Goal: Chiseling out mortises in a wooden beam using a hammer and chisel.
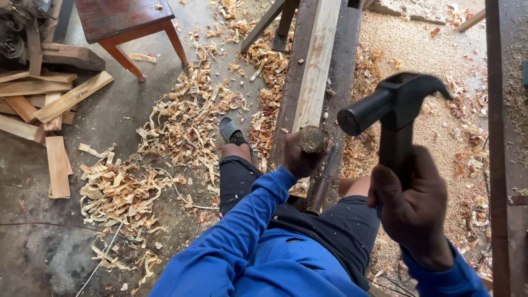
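Observation:
My right hand (413, 206) grips the handle of a black claw hammer (393, 104), raised near the camera with its round face pointing left. My left hand (300, 159) is closed around a chisel whose worn wooden handle top (313, 138) sticks up out of the fist. The chisel stands on a pale wooden plank (318, 60) that lies along a dark wooden bench (346, 60). I sit astride the bench in blue sleeves and dark shorts. The chisel's blade is hidden by my hand.
Wood shavings (181, 121) cover the concrete floor at left, sawdust (440, 126) at right. My foot in a sandal (231, 131) rests beside the bench. A red-legged stool (132, 22) and stacked wood offcuts (44, 110) are at far left. A dark beam (498, 148) runs along the right.

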